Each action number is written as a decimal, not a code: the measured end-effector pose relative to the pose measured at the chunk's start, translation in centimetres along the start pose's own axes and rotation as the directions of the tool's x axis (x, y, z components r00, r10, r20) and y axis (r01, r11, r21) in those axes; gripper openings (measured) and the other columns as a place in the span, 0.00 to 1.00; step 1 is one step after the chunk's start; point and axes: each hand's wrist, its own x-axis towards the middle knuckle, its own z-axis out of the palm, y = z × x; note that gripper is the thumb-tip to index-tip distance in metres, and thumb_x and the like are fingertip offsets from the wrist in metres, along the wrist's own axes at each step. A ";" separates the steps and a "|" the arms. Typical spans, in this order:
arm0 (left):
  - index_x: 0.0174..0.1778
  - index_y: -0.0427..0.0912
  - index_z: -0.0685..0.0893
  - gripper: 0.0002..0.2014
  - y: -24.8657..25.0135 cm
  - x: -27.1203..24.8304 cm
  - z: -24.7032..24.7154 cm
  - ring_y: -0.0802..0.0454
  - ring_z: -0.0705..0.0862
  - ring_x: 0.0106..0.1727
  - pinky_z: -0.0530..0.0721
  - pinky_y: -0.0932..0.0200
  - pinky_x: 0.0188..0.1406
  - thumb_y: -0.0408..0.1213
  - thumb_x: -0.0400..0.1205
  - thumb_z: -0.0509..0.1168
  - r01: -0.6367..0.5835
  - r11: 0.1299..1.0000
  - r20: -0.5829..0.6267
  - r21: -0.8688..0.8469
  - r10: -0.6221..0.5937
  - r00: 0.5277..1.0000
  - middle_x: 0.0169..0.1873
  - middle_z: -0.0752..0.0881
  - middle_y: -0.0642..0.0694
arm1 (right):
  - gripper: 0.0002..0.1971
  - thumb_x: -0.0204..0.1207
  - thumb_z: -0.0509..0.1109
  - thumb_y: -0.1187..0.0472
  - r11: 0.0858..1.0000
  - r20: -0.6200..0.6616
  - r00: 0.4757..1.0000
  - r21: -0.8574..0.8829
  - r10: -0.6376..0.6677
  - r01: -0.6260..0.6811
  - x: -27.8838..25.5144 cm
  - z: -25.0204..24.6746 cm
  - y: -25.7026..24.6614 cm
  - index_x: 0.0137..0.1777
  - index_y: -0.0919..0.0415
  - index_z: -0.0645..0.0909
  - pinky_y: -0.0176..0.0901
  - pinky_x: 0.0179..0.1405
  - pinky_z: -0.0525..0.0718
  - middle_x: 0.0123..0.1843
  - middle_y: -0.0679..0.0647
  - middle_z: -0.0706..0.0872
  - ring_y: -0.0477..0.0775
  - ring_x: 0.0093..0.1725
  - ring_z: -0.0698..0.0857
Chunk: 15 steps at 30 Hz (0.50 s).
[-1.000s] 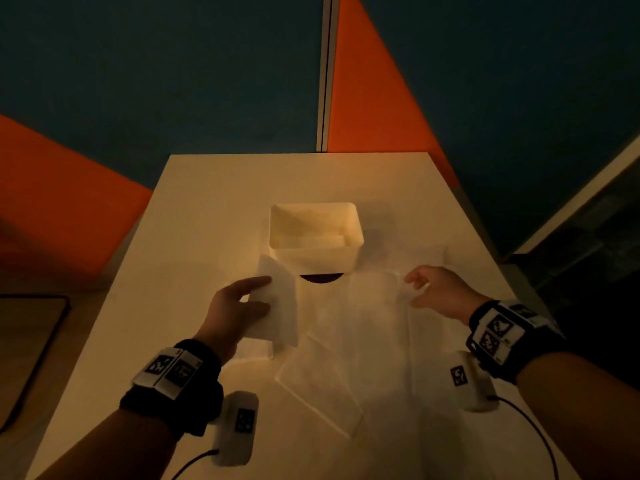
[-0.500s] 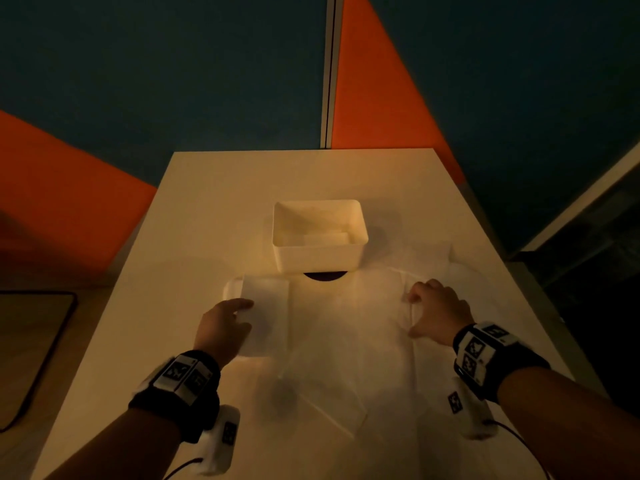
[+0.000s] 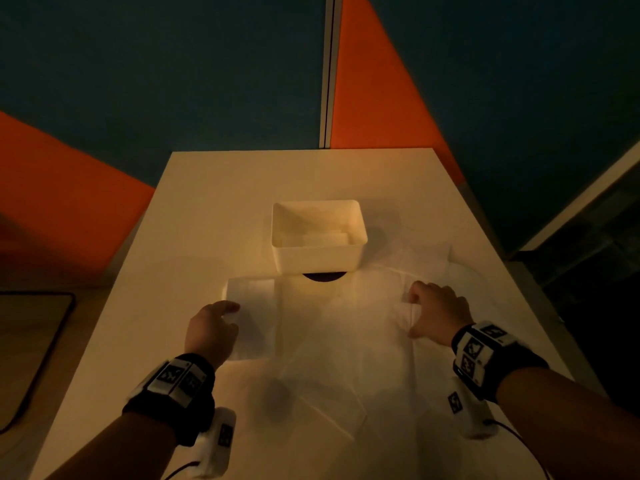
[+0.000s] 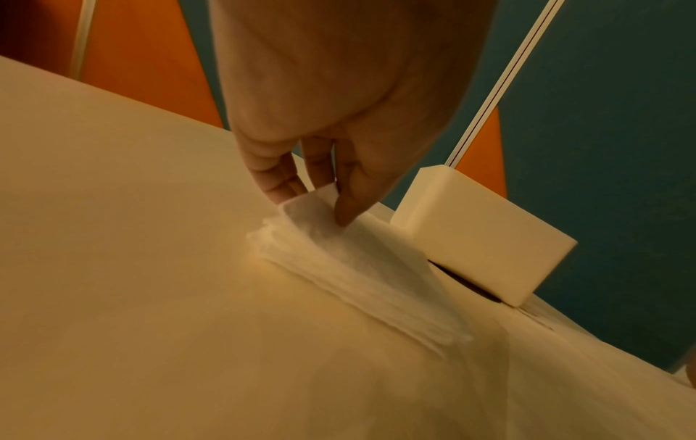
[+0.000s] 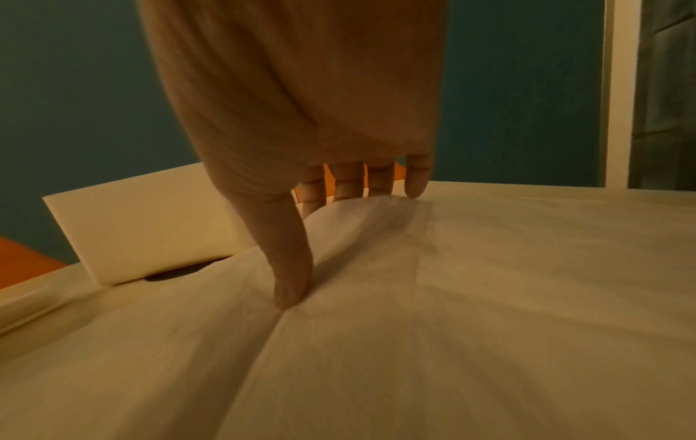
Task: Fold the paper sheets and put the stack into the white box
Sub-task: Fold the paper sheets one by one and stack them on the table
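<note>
Two hands work on paper on a table.

The table (image 3: pixel 194 216) holds flat paper sheets (image 3: pixel 346 341) near the white box (image 3: pixel 318 258). The right hand (image 3: pixel 436 313) pinches up one sheet. The left hand (image 3: pixel 211 329) pinches a corner of the folded stack (image 4: pixel 361 268), just beside the box.

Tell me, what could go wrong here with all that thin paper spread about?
1. The left hand pinches only a corner of the folded white paper stack; lifted by that grip, its layers may fan apart.
2. The right hand is lifting a thin white paper sheet that overlaps others, so neighbours could drag along.
3. The white plastic box stands right beside the sheets; a tug might nudge it.
</note>
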 end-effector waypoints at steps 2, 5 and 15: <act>0.61 0.40 0.85 0.19 -0.2 0.1 0.0 0.38 0.80 0.59 0.77 0.53 0.58 0.24 0.75 0.63 0.004 1.000 -0.002 -0.006 -0.004 1.000 0.61 0.81 0.36 | 0.26 0.61 0.81 0.50 1.000 -0.004 1.000 -0.010 -0.010 0.010 -0.2 -0.2 0.0 0.54 0.48 0.71 0.51 0.57 0.73 0.59 0.49 0.79 0.57 0.60 0.76; 0.58 0.38 0.86 0.17 -0.8 0.4 0.3 0.36 0.79 0.60 0.75 0.52 0.61 0.25 0.74 0.64 -0.034 0.998 -0.009 0.055 0.034 0.999 0.62 0.78 0.35 | 0.24 0.63 0.80 0.49 0.999 0.004 1.000 -0.023 -0.027 0.027 -0.4 -0.4 -0.2 0.52 0.46 0.69 0.51 0.58 0.70 0.60 0.48 0.79 0.56 0.61 0.76; 0.62 0.49 0.83 0.17 0.0 0.4 0.3 0.38 0.70 0.70 0.67 0.45 0.69 0.42 0.76 0.70 -0.118 0.957 -0.073 0.265 0.142 0.987 0.68 0.74 0.38 | 0.09 0.71 0.75 0.52 0.958 0.064 0.988 0.260 -0.140 0.119 -1.3 -3.7 -1.1 0.41 0.57 0.83 0.49 0.51 0.80 0.43 0.53 0.85 0.55 0.47 0.84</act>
